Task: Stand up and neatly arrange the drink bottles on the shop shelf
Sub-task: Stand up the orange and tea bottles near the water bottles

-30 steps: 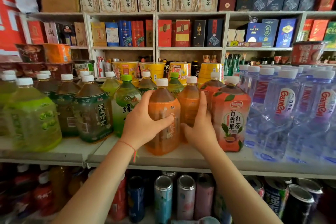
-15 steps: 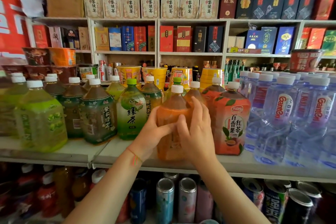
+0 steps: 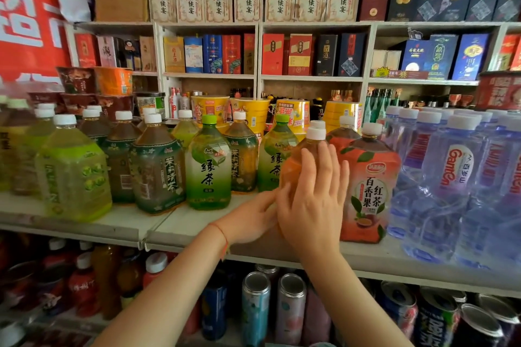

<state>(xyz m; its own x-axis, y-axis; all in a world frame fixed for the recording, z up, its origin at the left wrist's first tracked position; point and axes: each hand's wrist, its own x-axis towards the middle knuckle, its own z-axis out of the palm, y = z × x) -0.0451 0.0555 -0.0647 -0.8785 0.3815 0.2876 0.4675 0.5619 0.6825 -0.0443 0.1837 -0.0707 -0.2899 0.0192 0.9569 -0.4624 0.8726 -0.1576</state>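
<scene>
Both hands on orange tea bottle (image 3: 293, 160) at shelf (image 3: 158, 222) front, btwn green tea & red fruit-tea bottle (image 3: 369, 186): right hand (image 3: 313, 203) fingers straight, flat on it; left hand (image 3: 253, 217) fingers hidden, can't tell.

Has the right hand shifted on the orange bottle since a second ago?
Yes. The right hand has slid left, away from the passion fruit tea bottle, across the front of the orange bottle, now overlapping the left hand.
</scene>
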